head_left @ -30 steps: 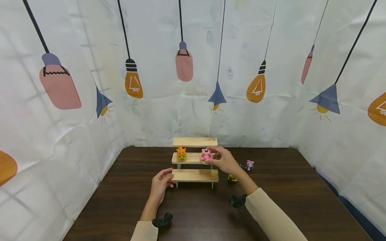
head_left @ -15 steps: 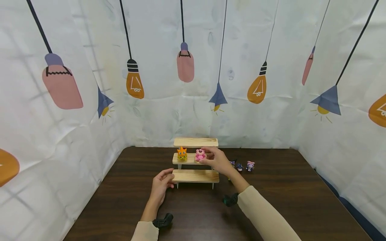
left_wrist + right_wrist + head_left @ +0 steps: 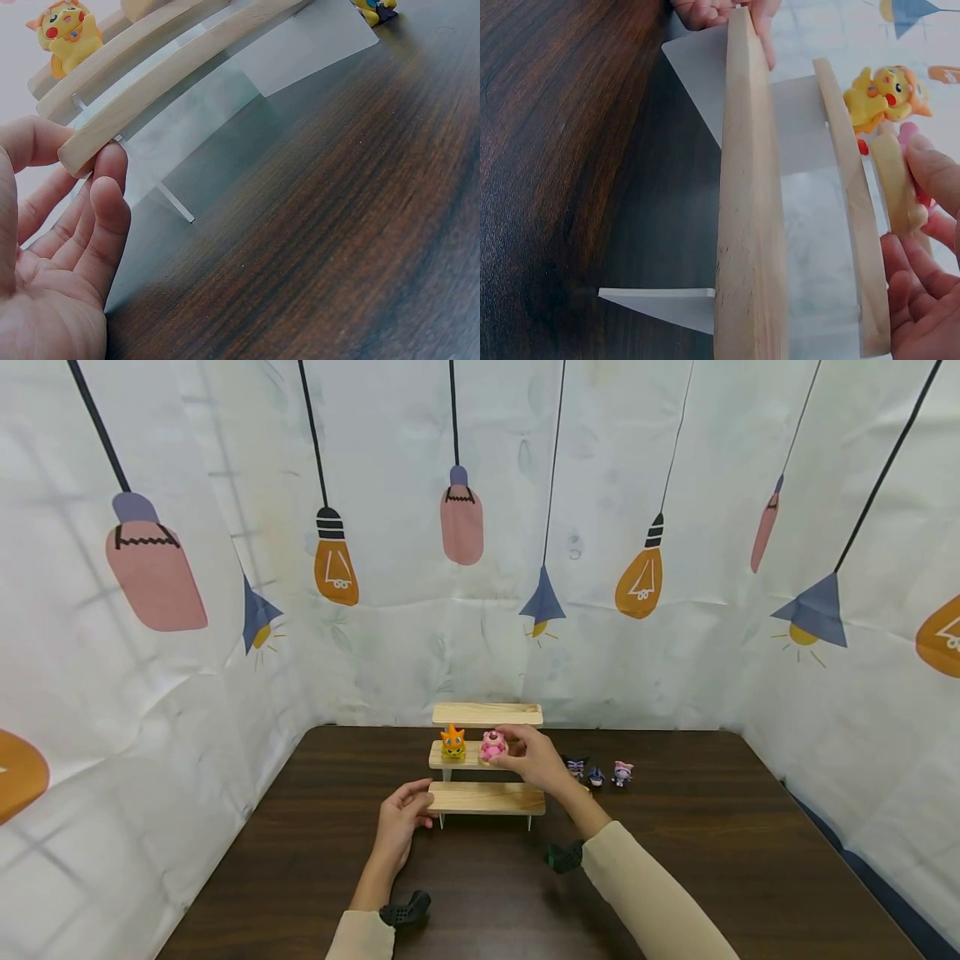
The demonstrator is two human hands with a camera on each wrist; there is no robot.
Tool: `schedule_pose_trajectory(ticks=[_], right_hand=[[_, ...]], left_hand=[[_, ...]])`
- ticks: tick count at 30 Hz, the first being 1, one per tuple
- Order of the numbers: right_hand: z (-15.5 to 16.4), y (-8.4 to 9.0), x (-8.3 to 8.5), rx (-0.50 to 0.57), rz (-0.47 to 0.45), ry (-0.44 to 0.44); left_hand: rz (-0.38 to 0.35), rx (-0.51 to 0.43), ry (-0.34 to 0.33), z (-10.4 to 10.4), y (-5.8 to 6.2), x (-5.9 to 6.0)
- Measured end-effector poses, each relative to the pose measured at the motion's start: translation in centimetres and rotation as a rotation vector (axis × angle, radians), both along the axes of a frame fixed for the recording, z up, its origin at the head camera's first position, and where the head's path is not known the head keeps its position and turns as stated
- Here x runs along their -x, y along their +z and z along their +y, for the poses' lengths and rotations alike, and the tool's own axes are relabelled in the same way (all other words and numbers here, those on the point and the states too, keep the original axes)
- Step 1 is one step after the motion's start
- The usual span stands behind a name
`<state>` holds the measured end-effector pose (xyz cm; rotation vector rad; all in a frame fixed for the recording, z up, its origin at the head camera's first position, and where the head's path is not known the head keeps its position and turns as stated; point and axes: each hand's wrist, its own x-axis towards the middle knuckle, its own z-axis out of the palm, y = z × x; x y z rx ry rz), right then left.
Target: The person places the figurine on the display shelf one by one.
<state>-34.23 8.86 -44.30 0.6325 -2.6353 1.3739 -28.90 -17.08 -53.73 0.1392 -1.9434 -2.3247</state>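
One left hand (image 3: 398, 821) pinches the left end of the low front shelf (image 3: 486, 797) on the wooden stand (image 3: 472, 762), maybe so it won't wobble, while the right hand (image 3: 538, 762) pinches the pink bear (image 3: 492, 747) at the stand's middle shelf (image 3: 471, 753), maybe so it won't tip

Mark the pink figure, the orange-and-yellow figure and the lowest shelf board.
Pink figure (image 3: 492, 748): head view, front of its body.
Orange-and-yellow figure (image 3: 73, 51): left wrist view, on its yellow body.
Lowest shelf board (image 3: 486, 797): head view, middle of its top face.
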Motion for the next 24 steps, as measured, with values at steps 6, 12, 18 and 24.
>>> schedule_pose_trajectory(ticks=[6, 12, 18, 24], right_hand=[[-0.27, -0.10, 0.06, -0.019, 0.010, -0.005], [-0.42, -0.09, 0.00, -0.055, 0.005, -0.022], [-0.63, -0.14, -0.06, -0.067, 0.002, -0.057], [-0.87, -0.28, -0.13, -0.045, -0.012, -0.101]], left_hand=[[0.007, 0.007, -0.005, -0.03, -0.01, -0.03], [0.000, 0.009, -0.006, -0.07, -0.05, 0.01], [0.001, -0.002, 0.000, 0.01, -0.05, 0.02], [0.001, -0.002, 0.006, 0.04, -0.01, -0.02]])
